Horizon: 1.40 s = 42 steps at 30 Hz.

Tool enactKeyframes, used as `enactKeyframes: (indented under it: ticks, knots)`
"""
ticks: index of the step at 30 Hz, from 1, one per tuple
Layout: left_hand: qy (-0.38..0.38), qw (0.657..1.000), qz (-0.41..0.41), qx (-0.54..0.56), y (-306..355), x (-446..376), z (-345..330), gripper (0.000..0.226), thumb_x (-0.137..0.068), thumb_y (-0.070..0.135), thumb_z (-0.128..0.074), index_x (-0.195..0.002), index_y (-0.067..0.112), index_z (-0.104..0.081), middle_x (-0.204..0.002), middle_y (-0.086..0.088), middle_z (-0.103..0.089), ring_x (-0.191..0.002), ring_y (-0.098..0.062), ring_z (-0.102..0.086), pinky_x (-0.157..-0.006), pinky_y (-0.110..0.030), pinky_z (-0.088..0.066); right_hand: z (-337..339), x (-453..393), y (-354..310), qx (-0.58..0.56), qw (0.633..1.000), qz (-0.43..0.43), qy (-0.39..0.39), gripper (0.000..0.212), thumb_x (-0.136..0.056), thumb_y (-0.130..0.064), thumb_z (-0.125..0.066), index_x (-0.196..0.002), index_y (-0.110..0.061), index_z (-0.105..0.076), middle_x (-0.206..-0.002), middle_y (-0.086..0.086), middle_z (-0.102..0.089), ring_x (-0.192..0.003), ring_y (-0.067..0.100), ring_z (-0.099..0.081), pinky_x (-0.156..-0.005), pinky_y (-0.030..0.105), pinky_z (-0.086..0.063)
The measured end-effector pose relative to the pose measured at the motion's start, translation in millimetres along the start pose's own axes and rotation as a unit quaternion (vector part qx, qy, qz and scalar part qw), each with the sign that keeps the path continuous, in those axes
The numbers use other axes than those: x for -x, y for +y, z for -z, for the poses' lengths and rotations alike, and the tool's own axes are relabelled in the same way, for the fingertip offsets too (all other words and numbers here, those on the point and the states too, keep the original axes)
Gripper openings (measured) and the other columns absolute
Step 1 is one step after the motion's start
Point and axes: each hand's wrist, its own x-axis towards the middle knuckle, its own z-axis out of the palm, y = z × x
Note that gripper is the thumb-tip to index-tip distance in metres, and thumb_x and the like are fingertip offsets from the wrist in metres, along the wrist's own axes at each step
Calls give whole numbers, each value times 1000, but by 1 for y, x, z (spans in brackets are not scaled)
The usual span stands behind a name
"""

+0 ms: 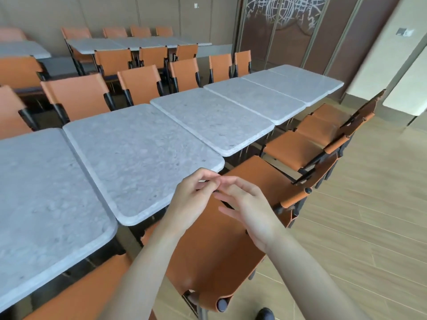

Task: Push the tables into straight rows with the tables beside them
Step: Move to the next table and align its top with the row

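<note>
Five grey stone-topped tables run away from the person in one row, from the nearest counter [41,199] at the left, through the second counter [141,158] straight ahead, to the far end counter [307,83] by the wall panels. Both hands hover just off the second counter's near right corner, over an orange chair [221,239] tucked at that side. The left hand [194,199] has its fingers loosely curled, tips almost meeting those of the right hand [249,211], whose fingers lie relaxed and slightly spread; neither holds anything or touches the stone.

The near edges look stepped, the second counter seeming to sit a little proud of its right-hand neighbour [212,121], though the wide lens bends lines and I would not swear to it. My guess is that the next push belongs on that near edge: palms flat, spread wide along it, pressing evenly so the top slides square instead of pivoting, then sighting along the row.

Room is tight. Orange chairs [307,144] crowd the near side and another line of chairs [78,95] backs the far side, so a hard shove could knock them. Open wooden floor [369,215] lies to the right.
</note>
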Motion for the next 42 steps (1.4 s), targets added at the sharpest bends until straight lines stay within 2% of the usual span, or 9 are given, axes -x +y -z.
enactKeyframes:
  ticks: [7, 12, 18, 22, 26, 30, 34, 37, 42]
  knots:
    - [53, 998, 37, 19, -27, -84, -29, 18, -103, 25, -54, -101, 28, -72, -105, 20, -73, -106, 0, -65, -98, -27, -48, 40, -112, 11, 9, 997, -28, -69, 25, -103, -26, -52, -117, -22, -71, -122, -9, -73, -114, 5, -68, -104, 39, -51]
    - [91, 992, 88, 18, -40, -162, -42, 18, -100, 18, -58, -99, 25, -74, -101, 14, -75, -100, -2, -68, -82, -16, -45, 58, -191, 14, 21, 991, -67, -112, 25, -101, -26, -52, -118, -25, -70, -124, -13, -71, -111, 3, -69, -102, 38, -54]
    - [181, 974, 135, 21, -91, -228, -52, 14, -100, 20, -60, -98, 24, -73, -106, 9, -71, -93, 1, -67, -71, -6, -44, 74, -288, 36, 73, 980, -90, -160, 25, -97, -13, -51, -107, -22, -72, -114, -8, -74, -110, 8, -69, -99, 38, -56]
    - [206, 964, 148, -74, -157, -248, -47, 18, -93, 10, -69, -100, 26, -69, -117, 9, -61, -105, -5, -63, -83, -8, -44, 75, -340, 79, 119, 974, -100, -165, 23, -98, -18, -53, -103, -30, -73, -108, -16, -72, -107, 7, -69, -98, 38, -56]
    - [166, 920, 227, -274, -228, -253, -29, 42, -86, 25, -76, -125, 30, -62, -147, 8, -41, -132, -16, -43, -104, -30, -37, 73, -390, 139, 246, 954, -42, -164, 22, -101, -24, -51, -114, -31, -66, -118, -15, -64, -117, 8, -60, -91, 22, -45]
    - [109, 859, 263, -425, -281, -249, -1, 79, -85, 41, -74, -150, 40, -29, -166, 7, -1, -152, -23, -7, -125, -39, -9, 64, -439, 190, 434, 874, 110, -191, 48, -97, -42, -58, -141, -25, -51, -153, -1, -38, -141, 20, -39, -112, 40, -40]
    - [70, 799, 259, -538, -333, -254, 30, 118, -77, 58, -73, -158, 41, 11, -159, 2, 42, -149, -29, 36, -123, -51, 15, 54, -504, 225, 641, 621, 294, -342, 112, -72, -73, -70, -161, -29, -19, -170, 3, 13, -157, 25, 8, -125, 58, 3]
    - [46, 764, 259, -590, -367, -258, 43, 122, -67, 81, -58, -156, 43, 17, -162, 3, 37, -147, -30, 38, -119, -61, 17, 43, -537, 246, 669, 603, 284, -330, 132, -61, -81, -72, -162, -31, -3, -168, 4, 24, -155, 25, 21, -123, 59, 11]
    - [62, 738, 223, -635, -393, -254, 45, 118, -60, 93, -30, -156, 43, 19, -167, 2, 26, -152, -30, 28, -121, -62, 9, 46, -548, 277, 690, 587, 333, -260, 133, -60, -93, -55, -162, -31, 3, -171, 7, 11, -157, 25, 14, -124, 60, 2]
